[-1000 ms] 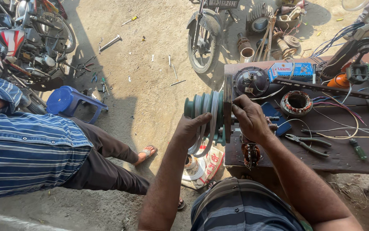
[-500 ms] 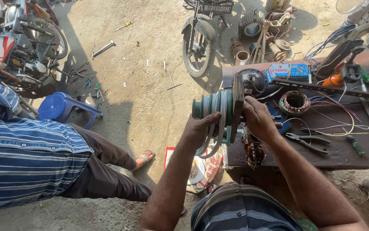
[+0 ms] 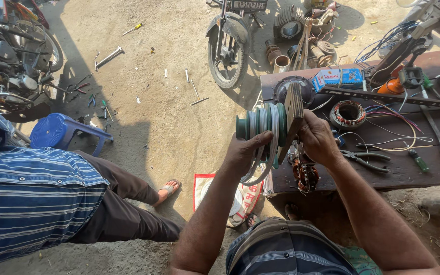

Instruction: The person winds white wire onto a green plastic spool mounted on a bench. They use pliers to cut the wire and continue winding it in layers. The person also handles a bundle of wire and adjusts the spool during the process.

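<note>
Between the hands, the spool (image 3: 261,127) lies axis sideways; left hand (image 3: 245,153) curls around it, right hand (image 3: 317,138) apparently grips the plate (image 3: 294,109).

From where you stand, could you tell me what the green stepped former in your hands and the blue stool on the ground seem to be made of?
The green stepped former, gripped by the left hand and steadied by the right hand, looks like moulded plastic: even matte green, with pale wire lying in its grooves. The blue stool also looks plastic: uniform colour, a ribbed moulded top and a slight sheen.
</note>
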